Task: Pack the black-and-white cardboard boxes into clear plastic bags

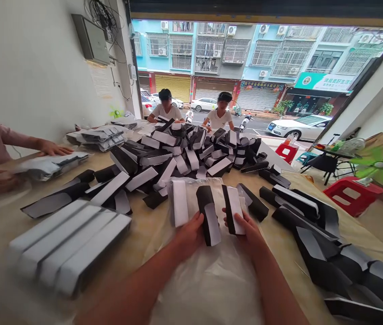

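**Holding black blocks [208, 221] over a plastic bag [208, 284]**

The left grip [191, 232] is closed around the lower part of the left block [208, 221]. The right grip [245, 232] is closed around the lower part of the right block [234, 210]. Each grip has hold of one block only.

Both blocks are held above the translucent bag, which lies on the beige surface [144, 239]. Their long axes point away from the wearer and lean slightly left, roughly parallel, with a narrow gap between them. The left grip is the nearer to a white-faced block [180, 203], which sits at the far end of the bag and appears to be inside it.

Each held block has a black body with a white band along its face. Their material cannot be determined from this view.

A large heap of similar blocks [191, 153] lies beyond the bag. A row of flat grey-white packs [69, 243] lies to the left, and loose black blocks [313, 225] lie to the right. A co-worker's hand [54, 148] rests just beyond a silver bag [51, 164].
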